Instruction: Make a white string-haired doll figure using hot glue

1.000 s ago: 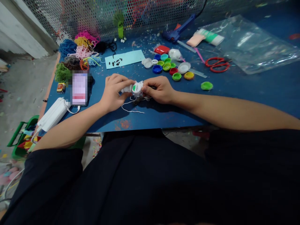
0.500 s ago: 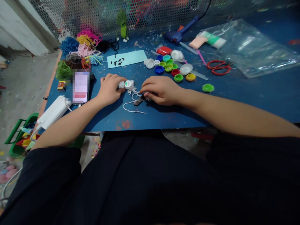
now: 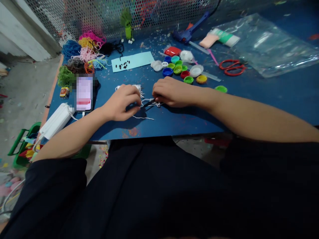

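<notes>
My left hand [image 3: 121,103] rests on the blue table [image 3: 249,96] with its fingers curled, pinching at a white string [image 3: 144,117] that trails toward the table's front edge. Just behind its knuckles lies a small white piece with white string legs [image 3: 129,87], apart from the hand. My right hand [image 3: 171,92] is closed on a small dark tool [image 3: 149,103], whose tip points left at the knot of string between my hands. What kind of tool it is I cannot make out.
Several coloured bottle caps [image 3: 178,69] lie behind my right hand, one green cap [image 3: 220,89] apart. Red scissors [image 3: 231,68], a blue glue gun [image 3: 189,31] and a clear plastic bag [image 3: 269,46] sit far right. Yarn bundles [image 3: 79,56], a phone [image 3: 84,93] and a white charger [image 3: 56,121] sit left.
My left hand let go of the white piece, which now lies behind it, and came down to the string. My right hand picked up the dark tool from the table.
</notes>
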Motion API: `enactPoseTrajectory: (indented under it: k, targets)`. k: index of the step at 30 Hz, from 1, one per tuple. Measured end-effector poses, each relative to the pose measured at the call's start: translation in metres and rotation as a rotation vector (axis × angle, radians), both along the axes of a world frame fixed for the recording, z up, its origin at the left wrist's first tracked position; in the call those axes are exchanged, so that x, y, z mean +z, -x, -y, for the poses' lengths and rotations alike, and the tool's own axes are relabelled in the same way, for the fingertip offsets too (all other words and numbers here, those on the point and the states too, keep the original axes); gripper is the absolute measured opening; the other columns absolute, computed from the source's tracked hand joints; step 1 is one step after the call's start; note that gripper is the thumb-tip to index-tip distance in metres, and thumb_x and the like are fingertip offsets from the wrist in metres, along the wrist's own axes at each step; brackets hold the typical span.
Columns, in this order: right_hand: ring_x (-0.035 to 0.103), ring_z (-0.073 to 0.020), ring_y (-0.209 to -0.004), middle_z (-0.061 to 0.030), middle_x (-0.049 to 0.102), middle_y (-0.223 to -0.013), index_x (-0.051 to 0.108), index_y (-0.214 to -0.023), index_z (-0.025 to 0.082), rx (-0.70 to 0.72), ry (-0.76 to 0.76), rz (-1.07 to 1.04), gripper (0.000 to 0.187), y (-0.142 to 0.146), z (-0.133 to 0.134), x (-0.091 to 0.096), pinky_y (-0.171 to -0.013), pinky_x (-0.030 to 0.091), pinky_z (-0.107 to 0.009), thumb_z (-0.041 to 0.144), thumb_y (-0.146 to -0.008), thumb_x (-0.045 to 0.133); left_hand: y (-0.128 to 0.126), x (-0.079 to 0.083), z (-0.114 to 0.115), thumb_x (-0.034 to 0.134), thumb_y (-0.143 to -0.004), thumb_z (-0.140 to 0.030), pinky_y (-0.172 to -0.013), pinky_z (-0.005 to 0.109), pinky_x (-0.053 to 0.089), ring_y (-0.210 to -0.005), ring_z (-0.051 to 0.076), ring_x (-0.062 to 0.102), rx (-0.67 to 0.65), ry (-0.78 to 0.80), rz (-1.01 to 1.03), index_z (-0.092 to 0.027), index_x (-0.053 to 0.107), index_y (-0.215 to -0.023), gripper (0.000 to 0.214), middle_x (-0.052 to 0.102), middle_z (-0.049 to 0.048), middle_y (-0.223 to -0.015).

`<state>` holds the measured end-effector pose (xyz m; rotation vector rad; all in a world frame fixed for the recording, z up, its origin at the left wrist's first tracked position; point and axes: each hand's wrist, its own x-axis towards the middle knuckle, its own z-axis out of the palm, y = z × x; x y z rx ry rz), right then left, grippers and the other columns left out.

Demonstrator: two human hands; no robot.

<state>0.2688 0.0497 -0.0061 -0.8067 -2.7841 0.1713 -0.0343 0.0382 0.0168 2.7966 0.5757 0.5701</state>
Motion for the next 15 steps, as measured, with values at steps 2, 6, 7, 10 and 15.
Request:
enactPoseTrajectory:
  k: [2,6,7,10,15]
  targets:
    - [0.059,-0.0259,-0.093,-0.0123,0.070,-0.100,0.068,-0.105,0.019,-0.008,0.022,-0.012,0.023,-0.003,-0.003,0.000,-0.083,0.036,-0.037,0.032,-0.106,0.049,-0.004,-0.004,0.002,0.065,-0.097,-0.049,-0.095,0.047,0.047,-0.105,0.030,0.066,-0.128,0.021,-0.103,-0.022,0.074,-0.099,0.029,0.071,0.0128,-0.111]
    - [0.060,-0.0237,-0.084,-0.0096,0.071,-0.093,0.069,-0.109,0.021,-0.091,0.063,-0.043,0.028,-0.010,-0.005,0.000,-0.077,0.034,-0.035,0.036,-0.108,0.045,-0.011,-0.011,0.005,0.060,-0.102,-0.040,-0.091,0.044,0.045,-0.100,0.027,0.062,-0.193,0.056,-0.219,-0.021,0.074,-0.100,0.023,0.071,0.0119,-0.109]
    - [0.060,-0.0236,-0.083,-0.0090,0.071,-0.092,0.069,-0.111,0.021,-0.119,0.072,-0.059,0.030,-0.011,-0.005,0.000,-0.076,0.034,-0.034,0.037,-0.108,0.045,-0.013,-0.012,0.006,0.058,-0.103,-0.034,-0.092,0.045,0.045,-0.101,0.027,0.062,-0.187,0.054,-0.221,-0.021,0.073,-0.099,0.020,0.071,0.0117,-0.110]
    - [0.060,-0.0225,-0.077,-0.0069,0.071,-0.089,0.068,-0.118,0.021,-0.201,0.116,-0.144,0.036,-0.012,-0.006,-0.002,-0.074,0.036,-0.034,0.046,-0.110,0.042,-0.016,-0.010,0.012,0.054,-0.100,-0.021,-0.093,0.046,0.046,-0.104,0.029,0.061,-0.159,0.057,-0.179,-0.021,0.068,-0.092,0.017,0.071,0.0119,-0.110]
    - [0.054,-0.0187,-0.070,-0.0032,0.063,-0.079,0.066,-0.119,0.020,-0.222,0.191,-0.374,0.072,-0.014,-0.015,-0.008,-0.071,0.038,-0.033,0.079,-0.108,0.028,-0.015,-0.002,0.017,0.051,-0.095,-0.013,-0.087,0.039,0.052,-0.091,0.021,0.064,-0.101,0.362,0.065,-0.022,0.058,-0.088,0.014,0.071,0.0072,-0.096]
